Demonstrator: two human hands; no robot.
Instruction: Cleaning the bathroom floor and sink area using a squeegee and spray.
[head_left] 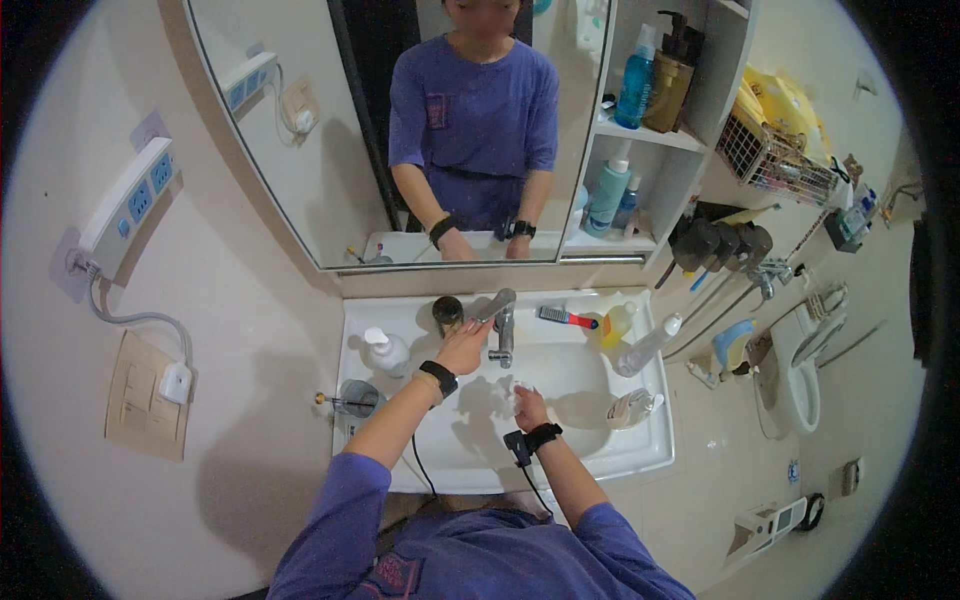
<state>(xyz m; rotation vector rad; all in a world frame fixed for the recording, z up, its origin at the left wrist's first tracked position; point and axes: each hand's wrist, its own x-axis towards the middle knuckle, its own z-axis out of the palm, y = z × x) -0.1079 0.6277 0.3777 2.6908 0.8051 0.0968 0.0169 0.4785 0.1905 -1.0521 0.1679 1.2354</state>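
Note:
My left hand [463,350] reaches over the washbasin [470,440], its fingers stretched out toward the lever of the chrome faucet [505,335]. The fingertips are at the lever and seem to touch it. My right hand [531,410] is over the bowl, below and nearer to me than the spout, with its fingers curled. Something small and white shows at its fingertips; whether it is foam, water or an object I cannot make out. A dark jar [447,312] stands just beyond my left hand.
A white pump bottle [385,352] and a glass cup [358,398] stand on the left rim. A red-handled brush [568,318], a yellow bottle [618,322], a clear bottle [650,345] and a striped white item [634,408] line the right side. A mirror [340,200] hangs behind.

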